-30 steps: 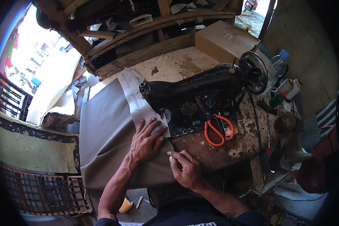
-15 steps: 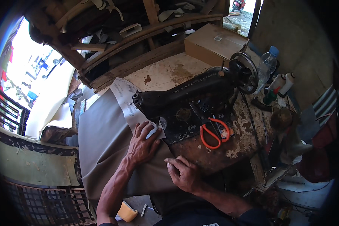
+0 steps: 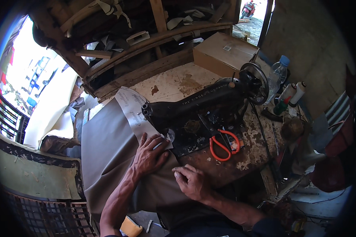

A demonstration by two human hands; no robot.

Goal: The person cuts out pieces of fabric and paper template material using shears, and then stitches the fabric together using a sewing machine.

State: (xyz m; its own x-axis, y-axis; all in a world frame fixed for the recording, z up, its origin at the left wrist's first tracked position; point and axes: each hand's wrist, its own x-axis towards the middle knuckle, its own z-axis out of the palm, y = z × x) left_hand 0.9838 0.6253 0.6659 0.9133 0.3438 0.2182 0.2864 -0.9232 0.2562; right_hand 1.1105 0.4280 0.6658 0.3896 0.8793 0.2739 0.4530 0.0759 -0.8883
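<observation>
A smooth brown leatherette sheet drapes over the table's left part, folded near my arm. Its pale printed backing shows as a strip leading to the black sewing machine. My left hand lies flat on the sheet and strip, fingers stretched toward the needle area, which the machine's head partly hides. Lower right, my right hand is curled at the sheet's near right edge, thumb and forefinger closed on it. Orange-handled scissors rest on the machine's bed, to the right of both hands.
A cardboard box stands behind the machine. Beyond the handwheel are a clear bottle and white thread cones. A wooden frame with scraps spans the back. Yellow foam lies below the sheet.
The head view has shifted slightly, moving the machine a little lower in the picture. My left hand's fingers have moved slightly; my right hand keeps its curled pose at the sheet's edge.
</observation>
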